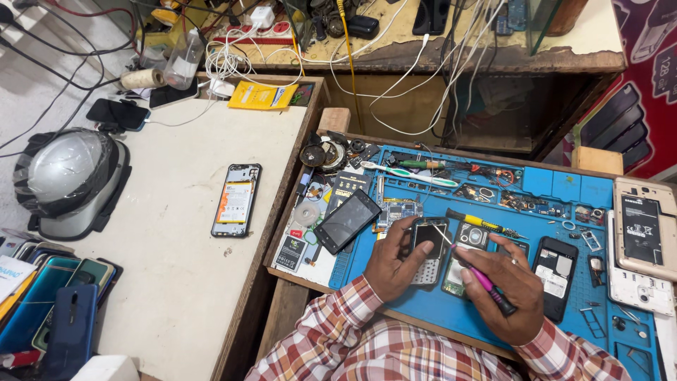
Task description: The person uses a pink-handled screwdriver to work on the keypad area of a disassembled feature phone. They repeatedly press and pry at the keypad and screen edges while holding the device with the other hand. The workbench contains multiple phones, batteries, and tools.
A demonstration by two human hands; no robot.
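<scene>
Checked sleeves frame the left hand (392, 262) pinning a small keypad phone (428, 248); the right hand (502, 291) grips a pink-handled screwdriver (484, 280), tip probably seated, best kept upright.

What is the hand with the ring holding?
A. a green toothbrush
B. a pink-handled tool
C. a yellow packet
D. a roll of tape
B: the right hand, with a ring on one finger, grips a pink-handled tool whose thin tip points at the small opened phone that the left hand steadies on the blue mat.
</scene>
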